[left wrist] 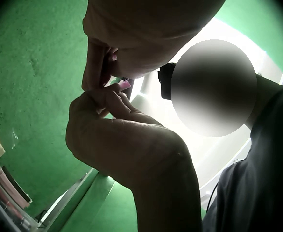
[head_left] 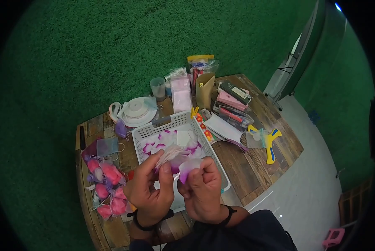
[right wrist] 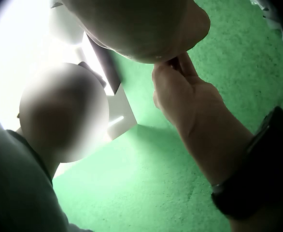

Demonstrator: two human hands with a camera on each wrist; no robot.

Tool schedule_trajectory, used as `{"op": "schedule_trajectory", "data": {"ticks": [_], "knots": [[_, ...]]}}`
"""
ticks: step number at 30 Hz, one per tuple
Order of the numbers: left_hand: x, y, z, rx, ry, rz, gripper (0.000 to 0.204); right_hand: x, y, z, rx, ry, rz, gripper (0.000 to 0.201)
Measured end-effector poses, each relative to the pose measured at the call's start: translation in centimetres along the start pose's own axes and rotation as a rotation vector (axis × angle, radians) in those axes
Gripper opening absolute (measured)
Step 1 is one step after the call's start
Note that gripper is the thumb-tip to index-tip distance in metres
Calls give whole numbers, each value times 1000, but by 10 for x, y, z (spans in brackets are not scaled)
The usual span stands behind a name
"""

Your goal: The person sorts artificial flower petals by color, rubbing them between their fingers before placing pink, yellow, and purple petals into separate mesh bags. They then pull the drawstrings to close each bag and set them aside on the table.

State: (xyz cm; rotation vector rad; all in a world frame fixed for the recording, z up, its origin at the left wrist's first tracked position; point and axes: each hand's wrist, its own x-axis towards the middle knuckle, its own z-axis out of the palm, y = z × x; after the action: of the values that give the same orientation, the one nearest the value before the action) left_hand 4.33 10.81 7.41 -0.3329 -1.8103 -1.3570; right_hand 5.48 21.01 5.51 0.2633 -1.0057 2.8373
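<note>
Seen with twelve o'clock at the far side, pink-filled mesh pouches [head_left: 110,172] crowd the wooden tabletop [head_left: 256,180] at eight o'clock from the white perforated plastic basket [head_left: 177,122]; a left elbow or sleeve swinging wide could nudge them towards the edge. At the centre, the fan of thin white petals [head_left: 170,154] looks prone to slipping: too light a pinch could let several slide out, while too hard a squeeze could crease them. To its right, at about four o'clock, the white petal with a purple edge [head_left: 188,167] could tear or crumple if tugged sharply, and any dropped piece could mix with the purple-and-white petals [head_left: 167,137] lying in the basket below, or miss its near rim. The left hand [head_left: 152,190] is drawn nearly closed, thumb and fingers pinching the fan over the basket's near half, fingertips pointing towards one o'clock. The right hand [head_left: 204,190], close beside it, has its fingers curled in, thumb against the index finger, gripping the purple-edged petal, whose tip points towards seven o'clock. Whether that petal touches the fan behind it is hard to tell, as they overlap.
</note>
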Motion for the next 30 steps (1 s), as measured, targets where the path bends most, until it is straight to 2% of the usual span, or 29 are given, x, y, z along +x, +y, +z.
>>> {"op": "schedule_trajectory", "data": {"ticks": [2,6,12,14,15,17,20,21,26,28,29,30], "knots": [[-2,-2,-2,50,-17,38,27,2,-1,5,99,64,163,17],[-2,-6,0,168,-51,123,29,7,-3,6,153,51,188,13],[-6,-1,5,117,-112,118,29,11,-2,13,227,197,285,8],[-3,3,2,104,-138,50,28,10,6,5,104,132,73,9],[-1,5,0,87,-163,-14,27,12,7,3,105,133,75,9],[2,6,-1,22,-150,-76,25,19,7,-1,-47,105,-225,12],[7,8,-6,-91,-144,-211,22,24,-4,-17,-64,83,-258,16],[8,7,-9,-138,-151,-283,20,27,-9,-23,-173,50,-320,15],[10,-1,-13,-225,-154,-396,19,30,-41,-25,-247,28,-339,19],[10,-1,-13,-216,-162,-412,19,27,-55,-18,-440,-185,-174,21],[11,2,-12,-227,-162,-408,19,24,-59,-12,-506,-168,-90,23],[12,4,-12,-239,-163,-401,20,23,-58,-13,-500,-165,-86,23]]}}
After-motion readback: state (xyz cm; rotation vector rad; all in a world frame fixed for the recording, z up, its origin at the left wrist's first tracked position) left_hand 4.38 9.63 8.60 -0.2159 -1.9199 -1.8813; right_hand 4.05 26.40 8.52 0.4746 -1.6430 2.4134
